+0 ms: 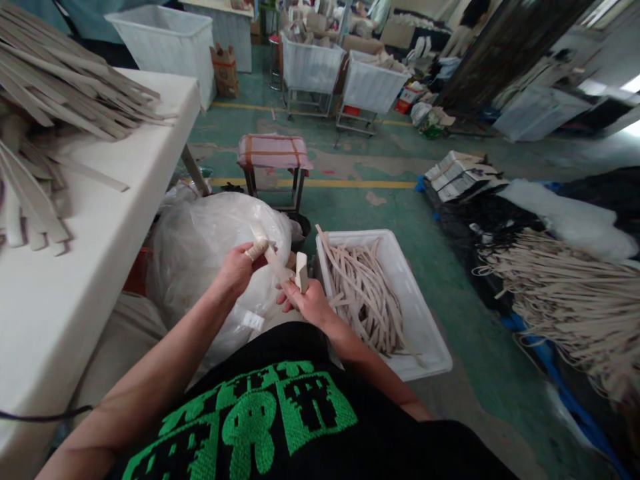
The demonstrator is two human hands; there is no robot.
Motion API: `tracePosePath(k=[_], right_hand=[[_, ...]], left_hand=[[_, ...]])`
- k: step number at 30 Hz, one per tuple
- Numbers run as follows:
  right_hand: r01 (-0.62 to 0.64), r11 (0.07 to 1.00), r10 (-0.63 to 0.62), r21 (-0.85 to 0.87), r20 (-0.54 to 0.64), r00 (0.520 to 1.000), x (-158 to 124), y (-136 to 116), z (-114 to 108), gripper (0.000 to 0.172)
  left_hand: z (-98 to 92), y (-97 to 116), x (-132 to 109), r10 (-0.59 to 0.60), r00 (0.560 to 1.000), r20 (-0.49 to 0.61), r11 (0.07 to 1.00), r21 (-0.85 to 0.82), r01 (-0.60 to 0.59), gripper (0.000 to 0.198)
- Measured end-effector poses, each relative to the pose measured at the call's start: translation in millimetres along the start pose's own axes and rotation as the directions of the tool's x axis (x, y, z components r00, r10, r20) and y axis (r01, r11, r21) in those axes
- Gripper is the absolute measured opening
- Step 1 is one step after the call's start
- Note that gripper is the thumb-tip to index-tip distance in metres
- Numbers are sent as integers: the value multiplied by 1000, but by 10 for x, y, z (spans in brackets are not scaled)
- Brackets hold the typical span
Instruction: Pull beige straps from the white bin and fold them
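Between my two hands, in front of my lap, runs a pale beige strip (pixel 278 265). My left hand (pixel 241 268) has its fingers closed on the strip's upper end, with light wrapping round a finger. Lower down and to the right, my right hand (pixel 306 300) holds the strip's other part, and a small whitish block (pixel 301 272) stands up from that hand. Just right of my right hand, a white bin (pixel 423 333) on the floor holds many loose beige strips (pixel 367 287).
A white table (pixel 125 160) at the left bears piles of strips (pixel 65 67). Clear plastic bags (pixel 215 233) lie beyond my left arm. A pink-topped stool (pixel 274 152) stands ahead. More strips (pixel 565 300) heap at the right. A person stands far back.
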State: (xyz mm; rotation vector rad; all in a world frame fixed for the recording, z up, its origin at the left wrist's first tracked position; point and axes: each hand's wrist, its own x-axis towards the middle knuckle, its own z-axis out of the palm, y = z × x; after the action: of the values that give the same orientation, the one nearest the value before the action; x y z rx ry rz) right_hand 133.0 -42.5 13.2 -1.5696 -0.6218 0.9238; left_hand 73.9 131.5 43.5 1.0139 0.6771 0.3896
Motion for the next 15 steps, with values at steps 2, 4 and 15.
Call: tracePosePath(k=[2, 4, 15], right_hand=[[-34, 999, 34, 19, -34, 999, -81, 45, -37, 62], [-30, 999, 32, 25, -101, 994, -109, 73, -52, 62], [95, 993, -69, 72, -304, 950, -405, 58, -9, 61]], left_hand=[[67, 32, 22, 4, 1000, 11, 1000, 21, -4, 32], [148, -22, -13, -78, 984, 161, 995, 67, 68, 37], [553, 361, -178, -128, 872, 472, 987, 146, 66, 13]])
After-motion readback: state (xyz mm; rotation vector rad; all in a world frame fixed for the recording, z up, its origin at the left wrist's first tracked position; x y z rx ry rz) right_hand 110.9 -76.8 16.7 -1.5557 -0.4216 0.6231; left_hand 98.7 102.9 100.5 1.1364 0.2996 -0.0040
